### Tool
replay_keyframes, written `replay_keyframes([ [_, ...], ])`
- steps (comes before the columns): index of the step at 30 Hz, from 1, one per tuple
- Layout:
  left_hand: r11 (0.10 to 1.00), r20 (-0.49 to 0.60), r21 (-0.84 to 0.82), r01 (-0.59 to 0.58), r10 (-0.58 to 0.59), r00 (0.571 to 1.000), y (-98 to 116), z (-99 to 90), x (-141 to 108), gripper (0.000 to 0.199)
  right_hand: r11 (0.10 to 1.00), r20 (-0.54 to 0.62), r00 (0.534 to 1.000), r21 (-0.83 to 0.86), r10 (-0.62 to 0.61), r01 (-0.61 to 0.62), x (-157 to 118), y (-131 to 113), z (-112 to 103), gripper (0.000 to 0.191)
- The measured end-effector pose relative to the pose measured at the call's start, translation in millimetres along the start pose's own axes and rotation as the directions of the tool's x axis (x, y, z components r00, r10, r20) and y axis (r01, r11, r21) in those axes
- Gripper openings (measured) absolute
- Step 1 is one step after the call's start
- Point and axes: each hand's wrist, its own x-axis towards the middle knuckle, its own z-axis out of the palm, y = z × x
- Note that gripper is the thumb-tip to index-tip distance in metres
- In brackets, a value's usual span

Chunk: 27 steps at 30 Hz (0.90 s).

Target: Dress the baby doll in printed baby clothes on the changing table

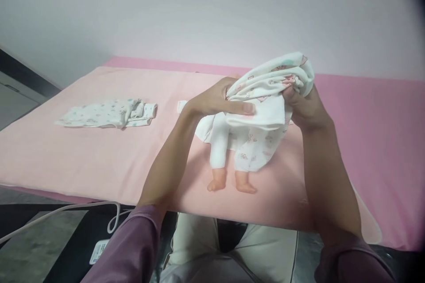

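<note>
A white printed baby garment [262,108] is bunched up above a baby doll. My left hand [215,97] grips its left side, with the thumb lying along the front of the cloth. On the other side my right hand [305,106] has its thumb pressed into the gathered folds. The doll's bare feet [217,180] point towards me, and white clothing [219,146] covers its legs, with a print on the right leg. My hands and the raised cloth hide the doll's upper body and head.
A folded white garment with a small print [99,115] lies to the left on the pale pink sheet [139,159]. A darker pink cover [372,141] shows on the right. Behind stands a pale wall [212,13]. A white cable [66,208] runs below the front edge.
</note>
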Motion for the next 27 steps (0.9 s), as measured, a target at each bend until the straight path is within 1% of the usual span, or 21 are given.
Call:
replay_keyframes([
  [1, 1.000, -0.019, 0.001, -0.014, 0.014, 1.000, 1.7, 0.5, -0.4, 0.072, 1.000, 0.002, 1.000, 0.007, 0.007, -0.007, 1.0, 0.8, 1.2, 0.058],
  [2, 1.000, -0.042, -0.002, -0.028, 0.028, 0.999, 3.9, 1.9, -0.7, 0.070, 1.000, 0.059, 0.998, 0.006, 0.024, -0.025, 1.6, 0.8, 1.8, 0.057],
  [3, 0.999, -0.057, -0.011, -0.043, 0.042, 0.997, 6.4, 4.1, -1.0, 0.068, 0.999, 0.160, 0.986, -0.002, 0.041, -0.041, 2.0, 0.0, 1.7, 0.055],
  [4, 0.998, -0.061, -0.022, -0.053, 0.052, 0.997, 9.3, 6.9, -1.4, 0.067, 0.999, 0.296, 0.954, -0.011, 0.050, -0.049, 2.1, -1.3, 1.2, 0.054],
  [5, 0.998, -0.055, -0.029, -0.057, 0.055, 0.997, 12.3, 10.1, -2.1, 0.065, 0.999, 0.428, 0.903, -0.017, 0.049, -0.046, 2.0, -2.9, 0.5, 0.053],
  [6, 0.998, -0.043, -0.032, -0.058, 0.056, 0.997, 15.4, 13.0, -3.0, 0.063, 0.999, 0.520, 0.853, -0.015, 0.041, -0.039, 1.8, -4.4, -0.1, 0.053],
  [7, 0.998, -0.036, -0.031, -0.059, 0.058, 0.998, 18.4, 15.5, -4.3, 0.061, 0.999, 0.553, 0.832, -0.003, 0.029, -0.033, 1.5, -5.5, -0.3, 0.054],
  [8, 0.998, -0.040, -0.030, -0.063, 0.062, 0.997, 21.2, 17.1, -6.2, 0.059, 0.999, 0.531, 0.847, 0.015, 0.022, -0.035, 1.0, -6.2, -0.2, 0.057],
  [10, 0.997, -0.048, -0.032, -0.066, 0.064, 0.997, 26.4, 17.3, -12.8, 0.056, 0.997, 0.402, 0.914, 0.028, 0.055, -0.073, -1.3, -6.6, 0.9, 0.064],
  [11, 0.997, -0.041, -0.039, -0.062, 0.060, 0.997, 28.8, 16.5, -18.1, 0.054, 0.995, 0.349, 0.933, 0.023, 0.084, -0.099, -3.4, -6.9, 1.6, 0.067],
  [12, 0.998, -0.028, -0.049, -0.050, 0.048, 0.998, 31.1, 15.6, -25.2, 0.053, 0.992, 0.331, 0.937, 0.015, 0.110, -0.122, -6.5, -7.5, 2.3, 0.069],
  [15, 0.995, 0.004, -0.090, 0.047, -0.046, 0.999, 37.2, 19.4, -58.4, 0.052, 0.983, 0.386, 0.906, -0.024, 0.175, -0.179, -22.6, -14.0, 4.9, 0.063],
  [16, 0.990, -0.006, -0.112, 0.090, -0.092, 0.996, 38.7, 24.5, -73.0, 0.054, 0.980, 0.419, 0.887, -0.045, 0.196, -0.195, -30.2, -17.7, 6.8, 0.058],
  [18, 0.967, -0.048, -0.170, 0.188, -0.199, 0.979, 40.2, 41.1, -105.1, 0.056, 0.972, 0.485, 0.842, -0.109, 0.235, -0.208, -47.8, -26.1, 14.4, 0.051],
  [19, 0.950, -0.081, -0.204, 0.236, -0.256, 0.963, 40.3, 52.1, -121.1, 0.056, 0.969, 0.496, 0.832, -0.147, 0.248, -0.201, -57.2, -30.1, 20.6, 0.050],
  [20, 0.930, -0.122, -0.236, 0.282, -0.316, 0.941, 40.0, 64.3, -136.3, 0.056, 0.964, 0.479, 0.840, -0.189, 0.256, -0.186, -66.7, -33.4, 28.3, 0.047],
  [21, 0.908, -0.171, -0.263, 0.325, -0.375, 0.911, 39.5, 77.0, -150.2, 0.055, 0.957, 0.432, 0.863, -0.236, 0.260, -0.170, -75.9, -35.8, 37.4, 0.042],
  [23, 0.872, -0.285, -0.296, 0.391, -0.471, 0.835, 38.0, 101.8, -173.4, 0.056, 0.930, 0.281, 0.926, -0.335, 0.251, -0.150, -93.2, -37.6, 57.6, 0.028],
  [24, 0.861, -0.339, -0.299, 0.412, -0.499, 0.797, 37.2, 112.7, -182.8, 0.056, 0.912, 0.215, 0.945, -0.380, 0.246, -0.151, -101.0, -37.1, 67.6, 0.023],
  [25, 0.856, -0.382, -0.289, 0.429, -0.514, 0.768, 36.1, 122.2, -191.2, 0.057, 0.894, 0.171, 0.953, -0.418, 0.250, -0.159, -108.4, -35.8, 76.8, 0.019],
  [27, 0.854, -0.433, -0.228, 0.467, -0.519, 0.737, 32.7, 136.6, -206.0, 0.057, 0.866, 0.152, 0.946, -0.462, 0.288, -0.190, -121.6, -31.3, 92.0, 0.016],
])
